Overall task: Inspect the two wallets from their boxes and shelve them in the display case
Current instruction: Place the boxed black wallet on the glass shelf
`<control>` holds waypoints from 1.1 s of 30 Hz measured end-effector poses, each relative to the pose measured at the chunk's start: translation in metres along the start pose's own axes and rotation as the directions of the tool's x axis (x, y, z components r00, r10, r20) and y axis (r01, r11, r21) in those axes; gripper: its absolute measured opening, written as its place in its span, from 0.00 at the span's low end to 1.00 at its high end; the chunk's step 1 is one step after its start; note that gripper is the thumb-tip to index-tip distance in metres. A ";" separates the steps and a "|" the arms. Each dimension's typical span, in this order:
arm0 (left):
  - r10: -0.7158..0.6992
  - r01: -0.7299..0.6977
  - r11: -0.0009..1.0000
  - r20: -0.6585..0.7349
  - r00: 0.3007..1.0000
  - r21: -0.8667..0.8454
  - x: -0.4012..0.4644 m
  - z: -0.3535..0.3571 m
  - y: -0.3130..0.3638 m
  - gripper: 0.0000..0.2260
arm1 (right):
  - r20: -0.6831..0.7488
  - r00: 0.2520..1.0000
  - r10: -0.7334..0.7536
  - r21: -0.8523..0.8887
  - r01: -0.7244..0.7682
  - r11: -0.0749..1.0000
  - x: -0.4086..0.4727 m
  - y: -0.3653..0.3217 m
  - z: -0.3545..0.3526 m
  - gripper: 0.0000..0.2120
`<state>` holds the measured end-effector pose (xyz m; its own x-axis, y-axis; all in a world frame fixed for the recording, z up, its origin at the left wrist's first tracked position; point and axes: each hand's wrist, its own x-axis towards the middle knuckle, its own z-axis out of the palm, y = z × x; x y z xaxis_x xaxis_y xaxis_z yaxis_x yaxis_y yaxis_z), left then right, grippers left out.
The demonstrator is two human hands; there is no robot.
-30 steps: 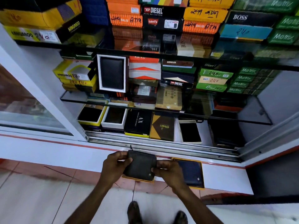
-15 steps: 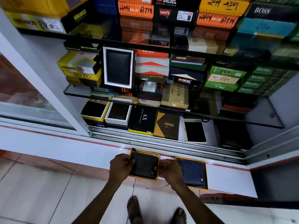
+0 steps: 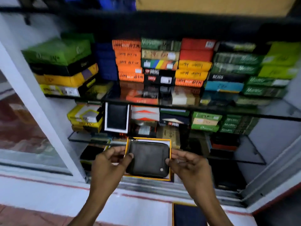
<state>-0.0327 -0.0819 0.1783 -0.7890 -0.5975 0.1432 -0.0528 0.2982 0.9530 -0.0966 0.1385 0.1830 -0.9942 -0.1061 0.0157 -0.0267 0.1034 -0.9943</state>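
Evidently both hands, left hand (image 3: 109,162) and right hand (image 3: 189,165), pinched one yellow-rimmed box (image 3: 170,154) holding one dark wallet (image 3: 149,158) before the display case (image 3: 162,101); a second box (image 3: 189,215) lay on the ledge below.

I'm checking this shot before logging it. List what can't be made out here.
- Head view, navy wallet: cut off by the bottom edge.
- Yellow-rimmed box: its inside is mostly covered by the grey wallet.
- Handwritten marks on the orange boxes: smeared by motion blur.
- Bottom shelf items: hidden behind the left hand, right hand and box.
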 end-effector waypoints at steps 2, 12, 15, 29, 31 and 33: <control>0.058 -0.059 0.998 -0.018 0.998 -0.033 0.021 0.008 0.022 0.09 | -0.037 0.996 -0.081 0.017 0.081 0.997 0.016 -0.027 -0.006 0.10; 0.160 -0.154 0.982 -0.054 0.986 0.107 0.097 0.074 0.035 0.09 | -0.114 0.980 -0.165 -0.099 0.154 0.983 0.098 -0.018 0.009 0.13; 0.113 -0.106 0.986 -0.045 0.993 0.124 0.112 0.088 0.026 0.10 | -0.129 0.984 -0.125 -0.140 0.107 0.984 0.123 -0.005 0.018 0.13; 0.051 -0.053 0.989 0.021 0.998 0.137 0.113 0.097 0.017 0.22 | 0.007 0.993 -0.118 -0.173 0.118 0.978 0.144 -0.002 0.019 0.20; 0.107 -0.106 0.982 0.004 0.994 0.158 0.093 0.092 0.020 0.25 | 0.000 0.990 -0.143 -0.151 0.141 0.978 0.128 -0.002 0.009 0.20; 0.196 -0.192 0.966 -0.005 0.981 0.173 0.066 0.087 0.019 0.21 | -0.026 0.988 -0.155 -0.121 0.151 0.981 0.106 0.003 -0.007 0.19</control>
<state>-0.1394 -0.0511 0.1821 -0.7812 -0.5310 0.3284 -0.0053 0.5317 0.8469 -0.2024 0.1341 0.1821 -0.9805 -0.0948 0.1722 -0.1886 0.2056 -0.9603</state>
